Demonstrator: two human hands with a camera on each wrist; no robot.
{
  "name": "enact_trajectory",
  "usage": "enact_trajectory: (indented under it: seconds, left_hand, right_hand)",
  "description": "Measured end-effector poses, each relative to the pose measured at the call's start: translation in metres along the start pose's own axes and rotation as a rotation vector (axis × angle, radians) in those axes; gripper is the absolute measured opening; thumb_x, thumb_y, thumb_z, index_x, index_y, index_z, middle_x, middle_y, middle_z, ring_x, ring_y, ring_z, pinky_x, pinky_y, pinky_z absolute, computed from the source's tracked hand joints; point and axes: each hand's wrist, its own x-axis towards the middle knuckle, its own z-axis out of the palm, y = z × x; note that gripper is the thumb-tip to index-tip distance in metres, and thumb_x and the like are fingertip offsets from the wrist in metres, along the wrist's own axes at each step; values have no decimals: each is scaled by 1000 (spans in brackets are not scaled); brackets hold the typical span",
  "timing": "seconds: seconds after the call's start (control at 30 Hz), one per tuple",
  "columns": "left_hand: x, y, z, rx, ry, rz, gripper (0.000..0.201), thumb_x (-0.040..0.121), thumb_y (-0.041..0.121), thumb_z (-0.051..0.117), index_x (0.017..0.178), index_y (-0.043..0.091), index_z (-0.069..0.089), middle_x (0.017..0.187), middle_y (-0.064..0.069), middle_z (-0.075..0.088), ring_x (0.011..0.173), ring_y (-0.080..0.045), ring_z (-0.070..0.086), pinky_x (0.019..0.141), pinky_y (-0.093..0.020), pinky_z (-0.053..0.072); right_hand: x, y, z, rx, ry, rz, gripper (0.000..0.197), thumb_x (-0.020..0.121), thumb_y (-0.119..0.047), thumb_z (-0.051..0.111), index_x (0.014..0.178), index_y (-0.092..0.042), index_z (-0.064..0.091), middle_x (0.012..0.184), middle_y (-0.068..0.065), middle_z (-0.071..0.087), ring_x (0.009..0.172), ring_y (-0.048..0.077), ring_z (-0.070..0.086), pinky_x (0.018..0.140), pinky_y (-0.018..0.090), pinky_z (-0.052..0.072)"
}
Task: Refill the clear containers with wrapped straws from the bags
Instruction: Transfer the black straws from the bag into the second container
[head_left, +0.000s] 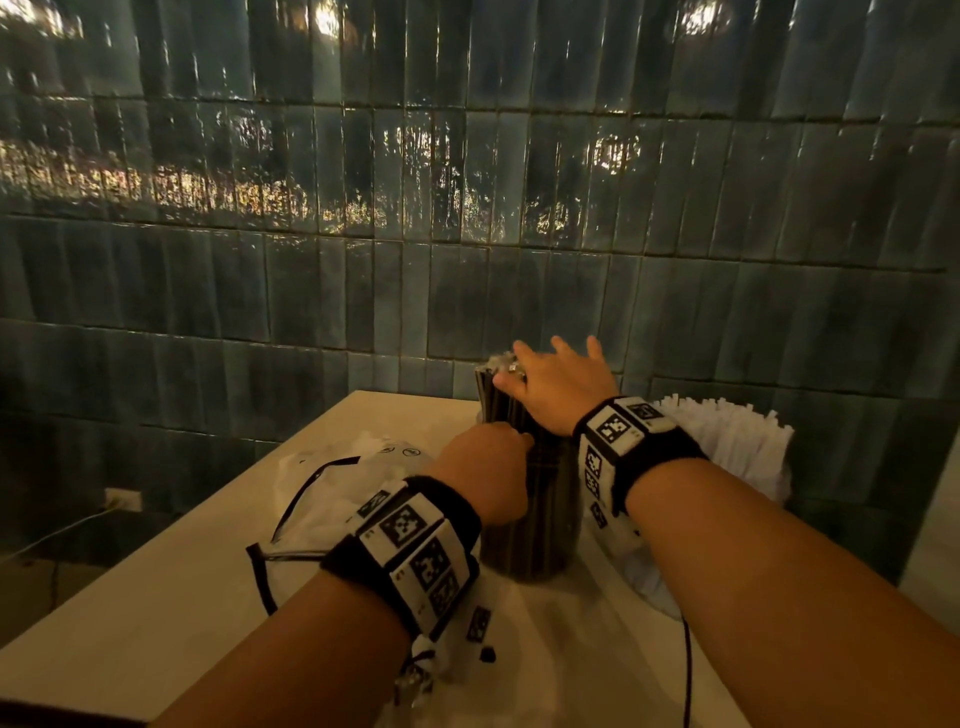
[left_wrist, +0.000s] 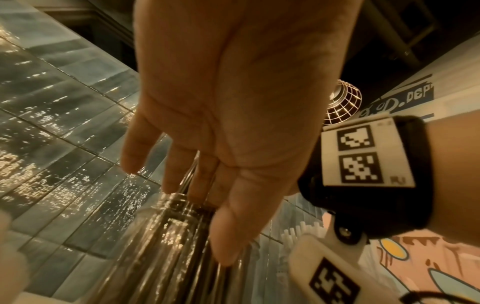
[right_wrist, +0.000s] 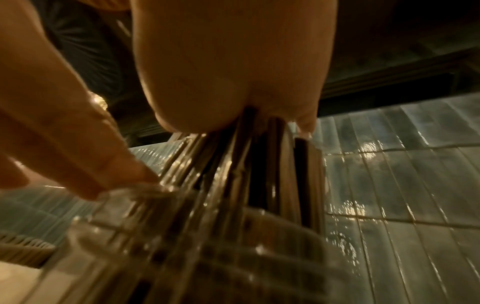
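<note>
A clear container (head_left: 535, 535) packed with dark wrapped straws (head_left: 498, 405) stands upright in the middle of the pale table (head_left: 156, 597). My right hand (head_left: 556, 384) lies flat on the straw tops, fingers spread. In the right wrist view the palm (right_wrist: 233, 72) presses on the straw ends (right_wrist: 272, 164) and the thumb touches the container's rim (right_wrist: 145, 189). My left hand (head_left: 493, 462) rests against the container's left side. In the left wrist view its fingers (left_wrist: 182, 164) are nearly straight, and the thumb lies along the glassy wall (left_wrist: 168, 246).
A second container of white wrapped straws (head_left: 727, 441) stands right of the first, close to my right wrist. A crumpled clear plastic bag (head_left: 332, 483) with a black edge lies on the table at the left. A dark tiled wall (head_left: 467, 234) rises right behind.
</note>
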Motion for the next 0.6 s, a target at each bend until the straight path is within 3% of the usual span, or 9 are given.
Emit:
enact_trajectory:
  seconds: [0.07,0.13,0.23,0.3,0.43,0.5,0.53,0.6]
  left_hand:
    - [-2,1,-3,6,-54,-16,50,85,23,62,133,16,48,121,-7,54,108,-23,54,84,-30,46]
    - [-3,0,-7,13,-111,-21,53,85,25,62,135,16,44,126,-7,53,110,-22,53,87,-32,48]
    - [-3,1,-13,-42,-195,-30,54,87,24,61,136,15,41,128,-8,53,100,-20,53,78,-29,46]
    - [-7,-1,-17,-132,-217,-30,49,87,23,61,132,14,46,123,-9,56,96,-18,54,81,-29,46]
    - [-24,-9,-32,-268,-20,94,27,89,13,60,114,2,60,105,-12,63,83,-2,53,66,-7,34]
    - [-38,-20,-38,-293,45,91,33,89,17,61,120,6,58,108,-6,63,95,1,54,71,-1,34]
    - [-44,-28,-38,-282,58,55,36,88,22,62,122,12,57,115,-5,62,104,-7,55,80,-6,37]
    - [-56,-44,-35,-248,51,-32,34,87,30,64,118,17,62,119,-1,62,111,-17,56,95,-30,44]
  right_hand:
    - [-3,0,-2,-60,32,-10,76,89,-70,18,149,-24,13,141,4,49,142,28,24,112,59,5]
    - [-11,-1,-8,-51,93,-38,75,89,-67,29,149,-23,16,142,7,46,140,28,26,112,57,9]
    - [-33,-12,-19,63,207,-134,55,92,-51,45,136,-19,43,134,6,49,132,26,35,110,48,23]
    - [-50,-23,-22,163,308,-208,36,92,-34,51,123,-17,56,122,3,51,118,22,46,99,36,35]
    - [-87,-46,-27,403,358,-231,22,93,-16,48,108,-12,64,112,1,53,103,15,48,84,26,38]
    - [-103,-56,-28,491,340,-239,22,91,-11,50,107,-11,65,108,3,55,99,16,49,82,29,42]
    - [-111,-62,-28,528,326,-253,21,90,-10,52,106,-10,66,106,3,56,97,17,51,81,30,43]
    - [-124,-74,-26,596,287,-298,18,88,-7,55,101,-10,68,98,2,59,90,16,55,77,29,45]
